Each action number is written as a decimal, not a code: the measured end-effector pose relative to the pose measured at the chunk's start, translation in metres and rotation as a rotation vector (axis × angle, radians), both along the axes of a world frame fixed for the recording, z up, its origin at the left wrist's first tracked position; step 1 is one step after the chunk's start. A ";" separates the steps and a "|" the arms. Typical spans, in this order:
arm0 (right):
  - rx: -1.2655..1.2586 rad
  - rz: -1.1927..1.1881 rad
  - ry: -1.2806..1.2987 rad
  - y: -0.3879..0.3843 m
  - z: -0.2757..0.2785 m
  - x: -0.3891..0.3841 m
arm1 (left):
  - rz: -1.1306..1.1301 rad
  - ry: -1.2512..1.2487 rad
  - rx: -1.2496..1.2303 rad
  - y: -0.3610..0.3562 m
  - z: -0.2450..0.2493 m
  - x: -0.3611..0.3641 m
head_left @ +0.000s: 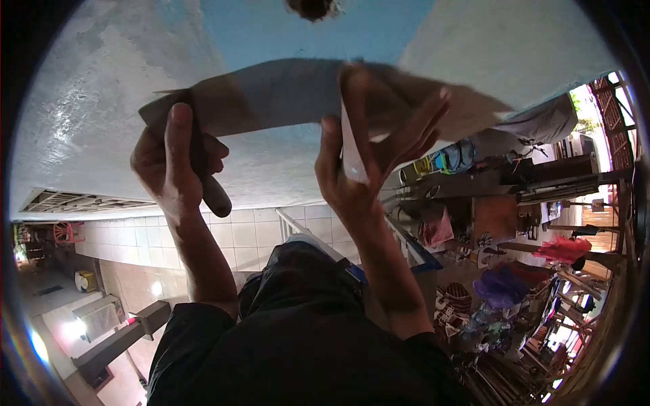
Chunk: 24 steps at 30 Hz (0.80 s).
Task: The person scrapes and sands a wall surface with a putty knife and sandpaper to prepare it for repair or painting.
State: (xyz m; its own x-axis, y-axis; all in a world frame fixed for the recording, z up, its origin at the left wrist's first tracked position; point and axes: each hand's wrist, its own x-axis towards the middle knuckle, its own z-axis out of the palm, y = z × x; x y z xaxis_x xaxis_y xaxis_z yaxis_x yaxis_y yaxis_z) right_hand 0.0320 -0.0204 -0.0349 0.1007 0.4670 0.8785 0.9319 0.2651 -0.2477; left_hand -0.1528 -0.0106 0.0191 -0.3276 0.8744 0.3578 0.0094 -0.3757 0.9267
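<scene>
Thumb up and fingers wrapped, my left hand (177, 159) grips a putty knife (218, 197); its dark rounded handle end sticks out below the palm. The knife's flat blade shows above that hand, close to the painted surface (271, 162). To the right, my right hand (352, 186) pinches a thin flat scraper plate (353, 145), seen nearly edge-on with a pale side, while its other fingers stretch out to the right. Both hands are raised before the surface, which is blue in the middle and grey-white around. A dark grey band crosses it behind the hands.
A hole (313, 8) opens in the blue patch. White rails (308, 233) and a tiled strip (254, 237) lie below my arms. At left are a vent grille (88, 199) and a lit lamp (73, 330). Cluttered goods, including a purple bag (501, 285), fill the right side.
</scene>
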 end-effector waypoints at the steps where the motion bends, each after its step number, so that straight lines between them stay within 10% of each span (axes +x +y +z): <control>1: 0.012 0.010 0.004 -0.002 -0.008 -0.002 | -0.004 0.003 0.000 0.000 0.000 -0.002; 8: -0.221 -0.028 0.058 -0.011 0.046 -0.010 | 0.012 0.031 0.005 0.000 0.001 -0.001; 24: 0.181 -0.064 -0.088 0.018 0.027 0.005 | -0.015 0.010 -0.001 0.000 -0.001 -0.007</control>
